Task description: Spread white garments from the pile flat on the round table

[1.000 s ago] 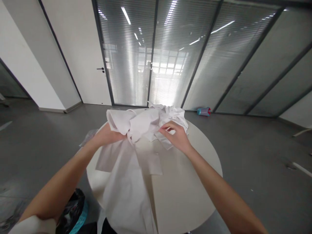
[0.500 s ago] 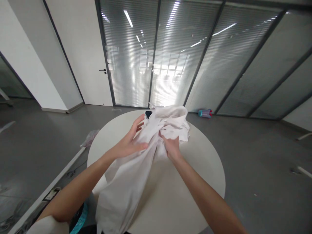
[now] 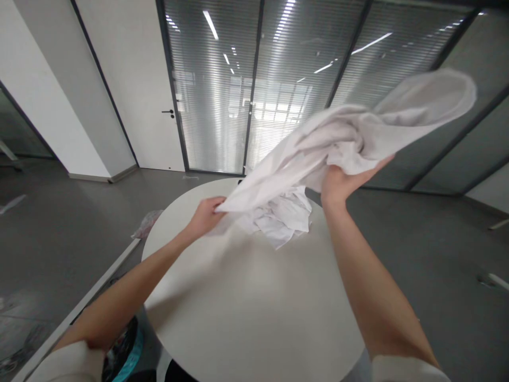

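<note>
My right hand (image 3: 342,183) is clenched on a bunched part of the white garment (image 3: 338,138), raised well above the table (image 3: 254,307) at about 2 o'clock from the table's centre. The fingers wrap the bundle from below; the palm faces up and away from me. My left hand (image 3: 204,215) is pinched shut on the low end of the same garment, just above the tabletop at about 11 o'clock. The garment is therefore stretched between the two hands. Its long axis runs from the left hand, low at 8 o'clock, up to the right hand and beyond, high at 2 o'clock. The free end past my right hand is a wide open tube, probably a sleeve or a hem, and it points to 2 o'clock, toward the glass wall (image 3: 278,79). The cloth is blurred there, so I cannot tell which part it is. A loose fold hangs from the middle of the span and lies crumpled on the table at 12 o'clock, touching the surface between my hands. The right hand is the nearer to the bulk of the cloth; the left holds only a narrow edge. On the floor at 9 o'clock lies a clear plastic bag (image 3: 147,223). At 7 o'clock, beside my left elbow, stands a bin (image 3: 123,350) with a black liner.
</note>
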A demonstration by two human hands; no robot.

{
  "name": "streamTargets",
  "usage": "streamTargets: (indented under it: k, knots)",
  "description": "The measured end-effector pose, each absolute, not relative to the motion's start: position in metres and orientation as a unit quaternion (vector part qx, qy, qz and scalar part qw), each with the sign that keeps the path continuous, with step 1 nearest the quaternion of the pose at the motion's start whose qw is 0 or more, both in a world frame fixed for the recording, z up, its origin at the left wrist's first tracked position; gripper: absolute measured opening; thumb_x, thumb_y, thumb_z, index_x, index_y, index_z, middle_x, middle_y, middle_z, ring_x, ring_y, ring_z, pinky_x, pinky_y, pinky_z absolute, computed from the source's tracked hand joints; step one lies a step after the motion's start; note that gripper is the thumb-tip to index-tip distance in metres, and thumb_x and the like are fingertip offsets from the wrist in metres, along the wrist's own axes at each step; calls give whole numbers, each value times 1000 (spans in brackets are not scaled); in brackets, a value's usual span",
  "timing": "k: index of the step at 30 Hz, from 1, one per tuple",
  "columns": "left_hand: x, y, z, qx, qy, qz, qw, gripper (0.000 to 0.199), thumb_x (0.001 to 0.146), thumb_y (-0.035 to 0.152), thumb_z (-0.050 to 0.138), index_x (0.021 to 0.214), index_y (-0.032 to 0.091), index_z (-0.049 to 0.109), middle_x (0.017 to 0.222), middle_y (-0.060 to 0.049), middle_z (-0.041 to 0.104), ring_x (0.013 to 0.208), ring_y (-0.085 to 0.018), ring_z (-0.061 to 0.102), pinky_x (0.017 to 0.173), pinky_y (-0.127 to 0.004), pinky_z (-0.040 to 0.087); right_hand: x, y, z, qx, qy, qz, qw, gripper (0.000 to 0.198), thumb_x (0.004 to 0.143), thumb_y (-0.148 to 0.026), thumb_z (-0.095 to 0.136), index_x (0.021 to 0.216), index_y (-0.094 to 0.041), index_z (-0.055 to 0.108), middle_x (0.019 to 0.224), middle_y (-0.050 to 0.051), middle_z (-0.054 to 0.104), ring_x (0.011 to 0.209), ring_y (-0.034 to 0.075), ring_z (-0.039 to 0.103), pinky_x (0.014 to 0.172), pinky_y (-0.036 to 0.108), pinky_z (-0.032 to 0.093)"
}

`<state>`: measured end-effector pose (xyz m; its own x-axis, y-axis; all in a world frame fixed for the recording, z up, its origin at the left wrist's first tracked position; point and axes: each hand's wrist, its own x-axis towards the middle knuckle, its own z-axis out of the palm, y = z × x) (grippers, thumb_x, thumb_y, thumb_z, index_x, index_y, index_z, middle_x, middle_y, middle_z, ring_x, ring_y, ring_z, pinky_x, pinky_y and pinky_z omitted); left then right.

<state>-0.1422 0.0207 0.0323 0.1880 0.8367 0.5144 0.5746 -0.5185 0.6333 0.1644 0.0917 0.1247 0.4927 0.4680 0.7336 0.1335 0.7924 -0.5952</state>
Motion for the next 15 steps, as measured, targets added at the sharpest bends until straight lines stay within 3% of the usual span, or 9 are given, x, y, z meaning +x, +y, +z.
streamTargets:
  k: [2,4,7,9,10,13,15]
  knots:
    - [-146,58,58,728,468,501,23,24,83,17,52,94,15,73,106,-7,71,99,-24,65,87,-33,51,172,115,140,-318,-550,-105,765,69,85,-33,71,147,-21,42,156,12,28,149,25,21,120,47,20]
    - [-144,96,77,693,484,529,-73,38,83,10,47,109,18,72,134,-8,59,120,-26,57,102,-38,45,177,137,137,-354,-611,-200,679,53,91,-32,65,141,-17,53,154,16,33,148,27,23,119,49,17]
    - [-139,142,75,680,518,503,-126,57,84,6,44,136,21,59,158,-7,34,144,-28,33,117,-45,29,180,166,95,-470,-706,-74,525,47,91,-17,57,138,-19,58,160,13,26,150,27,17,119,49,14]
    - [-135,161,50,733,512,438,-91,60,87,9,41,146,20,49,159,-8,34,148,-27,28,121,-45,24,182,180,52,-534,-740,75,402,60,78,-7,63,136,-21,59,160,11,30,149,30,24,119,51,19]
    - [-134,167,31,775,496,387,-53,59,90,12,39,148,20,46,157,-8,38,147,-26,30,121,-43,25,183,184,30,-543,-745,111,371,62,71,-5,67,131,-19,63,153,14,42,142,32,36,118,52,27]
    - [-130,168,-33,869,434,224,78,58,95,33,44,152,20,40,156,-10,40,143,-27,40,117,-39,33,194,187,-17,-547,-747,156,344,62,69,-12,72,129,-16,64,145,15,53,136,32,46,116,50,34]
    - [-129,162,-66,876,424,201,112,75,89,51,56,153,18,38,160,-13,32,147,-32,32,117,-40,32,208,187,-26,-542,-750,177,336,61,69,-23,77,129,-18,65,149,14,49,138,31,44,115,48,36]
